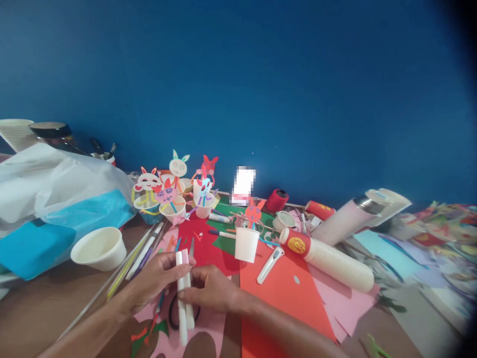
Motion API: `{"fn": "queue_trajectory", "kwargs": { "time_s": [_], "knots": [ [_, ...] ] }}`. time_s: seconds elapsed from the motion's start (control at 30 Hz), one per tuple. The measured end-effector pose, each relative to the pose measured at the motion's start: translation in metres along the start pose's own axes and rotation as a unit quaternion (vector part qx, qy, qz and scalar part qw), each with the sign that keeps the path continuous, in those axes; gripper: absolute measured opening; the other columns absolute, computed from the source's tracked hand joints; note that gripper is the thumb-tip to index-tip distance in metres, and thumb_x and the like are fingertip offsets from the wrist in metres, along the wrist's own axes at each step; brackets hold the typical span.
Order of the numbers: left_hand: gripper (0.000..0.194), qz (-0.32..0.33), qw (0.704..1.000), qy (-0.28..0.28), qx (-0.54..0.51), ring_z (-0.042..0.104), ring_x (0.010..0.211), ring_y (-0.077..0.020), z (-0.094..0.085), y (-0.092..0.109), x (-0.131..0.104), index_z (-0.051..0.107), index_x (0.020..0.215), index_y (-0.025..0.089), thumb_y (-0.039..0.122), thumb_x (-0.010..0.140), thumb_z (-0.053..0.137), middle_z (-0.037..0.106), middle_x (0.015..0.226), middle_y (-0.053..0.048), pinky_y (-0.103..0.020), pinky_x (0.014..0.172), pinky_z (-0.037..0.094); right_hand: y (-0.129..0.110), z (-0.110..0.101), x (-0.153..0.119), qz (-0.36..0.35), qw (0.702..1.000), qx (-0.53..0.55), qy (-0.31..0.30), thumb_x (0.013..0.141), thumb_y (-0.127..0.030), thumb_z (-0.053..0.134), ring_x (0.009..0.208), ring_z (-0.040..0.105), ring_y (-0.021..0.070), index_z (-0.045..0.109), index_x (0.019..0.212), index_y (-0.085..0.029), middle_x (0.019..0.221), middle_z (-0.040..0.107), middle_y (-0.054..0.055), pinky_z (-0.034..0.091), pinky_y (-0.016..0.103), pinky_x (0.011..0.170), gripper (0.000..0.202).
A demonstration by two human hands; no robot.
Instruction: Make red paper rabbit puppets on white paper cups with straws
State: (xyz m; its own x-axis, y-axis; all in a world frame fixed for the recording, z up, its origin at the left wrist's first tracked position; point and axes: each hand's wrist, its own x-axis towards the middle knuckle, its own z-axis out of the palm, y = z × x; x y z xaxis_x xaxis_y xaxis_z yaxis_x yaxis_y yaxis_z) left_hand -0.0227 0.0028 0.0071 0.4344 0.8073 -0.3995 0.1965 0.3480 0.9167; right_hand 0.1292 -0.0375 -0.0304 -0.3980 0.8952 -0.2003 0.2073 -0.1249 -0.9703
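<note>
My left hand (166, 276) and my right hand (214, 291) are close together above the cluttered table. Both grip a small bundle of white markers (182, 318), held nearly upright, one with a pink end at the top. How many lie in the bundle is partly hidden by my fingers. Beneath it, black-handled scissors (173, 313) rest on pink paper (167, 348) with large cut-outs. To the right, a white paper cup (246, 245) stands on orange paper (283, 308), a red paper rabbit figure (254, 214) rising behind its rim. A white box cutter (270, 266) lies beside the cup.
Several paper figures in cups (173, 199) stand at the back left. A wide paper bowl (99, 247) and a plastic bag (55, 184) sit at the left. Stacked cups (339, 261) and a white flask (339, 221) lie at the right. A blue wall (261, 89) rises behind.
</note>
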Motion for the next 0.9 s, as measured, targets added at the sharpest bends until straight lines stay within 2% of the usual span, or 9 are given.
{"fn": "queue_trajectory", "kwargs": {
  "time_s": [0.1,0.27,0.4,0.5,0.57,0.67,0.9],
  "knots": [
    [0.029,0.01,0.999,0.031,-0.013,0.033,0.036,-0.0045,0.004,0.002,-0.001,0.058,0.065,0.013,0.04,0.058,0.065,0.047,0.043,0.006,-0.017,0.035,0.022,-0.001,-0.001,0.0,-0.001,0.999,-0.038,0.003,0.073,-0.03,0.055,0.065,0.054,0.0103,0.061,0.083,-0.016,0.071,0.059,-0.002,0.041,0.019,0.056,0.018],
    [0.022,0.036,0.996,0.077,-0.041,0.037,0.036,-0.0064,-0.001,0.002,0.005,0.052,0.06,0.017,0.036,0.065,0.06,0.047,0.043,0.006,-0.018,0.036,0.028,-0.011,-0.002,-0.006,-0.047,0.981,-0.17,0.087,0.076,-0.033,0.052,0.065,0.055,0.0108,0.058,0.091,-0.018,0.076,0.06,-0.001,0.039,0.019,0.054,0.022],
    [0.022,0.037,0.991,0.118,-0.046,0.033,0.033,-0.0071,-0.007,-0.001,0.009,0.047,0.058,0.019,0.036,0.066,0.059,0.04,0.039,0.008,-0.018,0.033,0.025,-0.016,-0.001,-0.009,-0.113,0.932,-0.301,0.166,0.068,-0.038,0.06,0.075,0.055,0.0148,0.05,0.108,-0.021,0.086,0.06,0.002,0.042,0.025,0.065,0.045],
    [0.023,0.041,0.989,0.139,-0.04,0.03,0.033,-0.007,-0.008,-0.004,0.009,0.045,0.059,0.019,0.036,0.067,0.057,0.036,0.039,0.008,-0.018,0.031,0.021,-0.015,0.001,-0.007,-0.141,0.895,-0.379,0.19,0.068,-0.036,0.059,0.079,0.054,0.0161,0.048,0.107,-0.021,0.088,0.059,0.003,0.041,0.026,0.069,0.044],
    [0.023,0.042,0.988,0.145,-0.043,0.03,0.035,-0.0066,-0.008,-0.005,0.009,0.043,0.058,0.019,0.034,0.067,0.058,0.033,0.04,0.009,-0.017,0.033,0.022,-0.014,0.002,-0.006,-0.144,0.882,-0.408,0.187,0.071,-0.032,0.054,0.078,0.054,0.0154,0.049,0.104,-0.02,0.085,0.059,0.002,0.041,0.025,0.068,0.036],
    [0.022,0.041,0.988,0.137,-0.05,0.029,0.037,-0.0063,-0.006,-0.005,0.009,0.043,0.058,0.019,0.031,0.066,0.059,0.031,0.041,0.009,-0.017,0.036,0.025,-0.012,0.003,-0.005,-0.143,0.877,-0.419,0.186,0.071,-0.028,0.051,0.076,0.054,0.0148,0.049,0.101,-0.02,0.083,0.059,0.002,0.04,0.024,0.066,0.03],
    [0.026,0.054,0.993,0.095,-0.049,0.036,0.039,-0.0082,-0.009,-0.012,0.015,0.046,0.06,0.019,0.041,0.071,0.054,0.04,0.043,0.007,-0.02,0.04,0.031,-0.013,-0.002,-0.004,-0.126,0.868,-0.445,0.18,0.074,-0.026,0.047,0.073,0.054,0.0157,0.05,0.093,-0.019,0.082,0.06,0.003,0.039,0.024,0.061,0.02]
  ]
}}
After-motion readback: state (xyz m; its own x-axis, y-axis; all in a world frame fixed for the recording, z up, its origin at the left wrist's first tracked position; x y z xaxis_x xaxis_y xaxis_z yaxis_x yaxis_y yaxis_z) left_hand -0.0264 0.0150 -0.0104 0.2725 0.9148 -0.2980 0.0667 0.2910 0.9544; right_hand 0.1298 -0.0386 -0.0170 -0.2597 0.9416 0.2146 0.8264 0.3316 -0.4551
